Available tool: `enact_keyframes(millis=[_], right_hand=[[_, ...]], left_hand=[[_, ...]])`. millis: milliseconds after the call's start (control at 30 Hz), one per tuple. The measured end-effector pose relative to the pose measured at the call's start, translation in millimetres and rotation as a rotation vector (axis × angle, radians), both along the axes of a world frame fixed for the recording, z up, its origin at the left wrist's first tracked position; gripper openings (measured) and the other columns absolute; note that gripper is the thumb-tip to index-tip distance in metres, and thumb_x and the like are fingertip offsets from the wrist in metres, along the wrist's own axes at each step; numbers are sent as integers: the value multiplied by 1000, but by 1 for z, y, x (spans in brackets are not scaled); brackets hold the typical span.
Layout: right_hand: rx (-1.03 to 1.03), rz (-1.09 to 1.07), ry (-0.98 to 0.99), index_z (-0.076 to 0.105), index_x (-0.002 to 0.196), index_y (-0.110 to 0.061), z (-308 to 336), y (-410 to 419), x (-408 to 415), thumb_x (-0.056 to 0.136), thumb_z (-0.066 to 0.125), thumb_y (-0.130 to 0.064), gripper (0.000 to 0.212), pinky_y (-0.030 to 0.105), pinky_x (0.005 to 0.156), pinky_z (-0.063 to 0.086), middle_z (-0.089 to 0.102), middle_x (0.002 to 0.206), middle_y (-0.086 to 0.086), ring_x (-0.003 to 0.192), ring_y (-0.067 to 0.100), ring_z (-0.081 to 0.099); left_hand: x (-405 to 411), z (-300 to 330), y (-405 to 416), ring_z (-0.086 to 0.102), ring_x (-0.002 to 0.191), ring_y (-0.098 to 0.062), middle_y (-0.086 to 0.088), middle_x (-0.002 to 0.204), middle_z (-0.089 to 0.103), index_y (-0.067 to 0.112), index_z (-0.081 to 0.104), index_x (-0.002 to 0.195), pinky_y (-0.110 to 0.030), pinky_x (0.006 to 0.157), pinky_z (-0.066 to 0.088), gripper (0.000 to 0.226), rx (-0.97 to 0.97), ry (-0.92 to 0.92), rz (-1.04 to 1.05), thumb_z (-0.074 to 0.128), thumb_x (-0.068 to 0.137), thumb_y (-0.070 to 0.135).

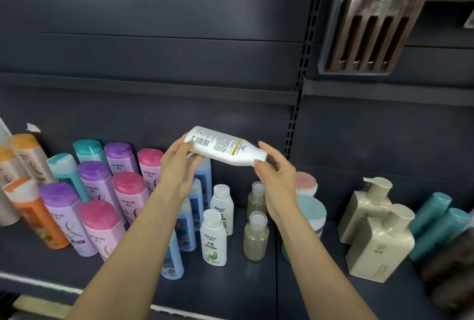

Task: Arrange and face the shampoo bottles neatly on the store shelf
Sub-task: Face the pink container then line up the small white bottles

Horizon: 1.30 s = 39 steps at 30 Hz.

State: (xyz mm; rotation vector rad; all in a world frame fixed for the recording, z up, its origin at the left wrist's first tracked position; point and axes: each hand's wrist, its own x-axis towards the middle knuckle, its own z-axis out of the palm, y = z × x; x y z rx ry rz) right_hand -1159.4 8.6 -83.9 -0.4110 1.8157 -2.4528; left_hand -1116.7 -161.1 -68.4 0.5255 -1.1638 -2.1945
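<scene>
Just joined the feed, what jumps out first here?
A white bottle held sideways in mid-air above the shelf, left hand at its base, right hand at its cap end, barcode side up. Below left stand rows of purple, pink and teal capped bottles.

A shop aisle: dark slotted shelving with rows of shampoo bottles.

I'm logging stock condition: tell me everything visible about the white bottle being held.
The white bottle looks like glossy plastic and lies nearly horizontal above the shelf, its back label showing a barcode, fine print and a yellow band. The left hand grips the barcode end; the right hand pinches the narrower end. It touches nothing else.
</scene>
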Motion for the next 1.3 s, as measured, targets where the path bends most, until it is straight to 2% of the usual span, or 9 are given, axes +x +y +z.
enact_keyframes(millis=[200,300,433,667,733,833,1000,1167,1300], right_hand=[[-70,2,-66,60,116,-25,-2,2,-3,85,61,3,41,27,93,50,66,115,1,106,10,62],[-101,12,-74,59,121,-24,-1,3,-5,86,62,0,42,21,86,51,65,112,-3,101,6,63],[-184,7,-133,64,118,-16,2,5,-9,86,65,-8,33,17,78,53,67,109,2,104,11,64],[-229,-37,-239,67,99,0,9,3,-15,87,65,-19,22,16,71,55,67,107,13,101,21,66],[-196,-47,-241,65,94,1,10,1,-18,89,64,-24,26,16,71,56,67,105,15,101,22,66],[-152,-23,-207,63,105,4,11,-4,-21,89,63,-20,29,14,73,55,68,101,11,100,18,65],[-71,31,-196,60,110,-2,12,-8,-26,89,62,-12,24,19,75,56,68,101,9,100,16,65],[-99,-58,-255,64,103,0,10,-13,-34,87,66,-18,24,22,68,58,68,94,8,92,17,67],[-94,-40,-266,61,109,-1,12,-20,-37,85,69,-14,28,26,69,59,70,99,15,89,22,70]], left_hand=[[3,2,2,64,109,-20,-10,118,65,9,58,125,-29,89,54,33,-26,132,-44,45,95,2],[2,4,2,65,105,-17,-7,114,67,10,58,124,-26,84,56,32,-56,123,-40,46,96,2],[1,3,0,64,100,-15,-3,108,66,11,58,121,-22,80,55,28,-146,41,-30,51,94,7],[-9,2,-3,60,103,-19,-1,105,62,20,52,102,-29,91,46,18,-477,-134,-42,63,89,25],[-13,6,-7,60,99,-20,-5,105,62,16,53,100,-31,91,49,22,-487,-194,-32,65,87,29],[-19,11,-11,63,95,-21,-8,103,64,12,54,98,-32,89,53,30,-423,-261,-11,68,84,34],[-20,13,-15,62,83,-12,-3,93,67,13,61,95,-20,73,50,35,-397,-377,-109,60,86,47],[-22,9,-22,49,64,-7,-1,83,62,10,65,92,-15,64,46,17,-420,-410,-129,62,90,27],[-25,1,-28,47,61,-9,-3,77,58,14,65,82,-20,63,42,18,-463,-468,-112,63,89,31]])
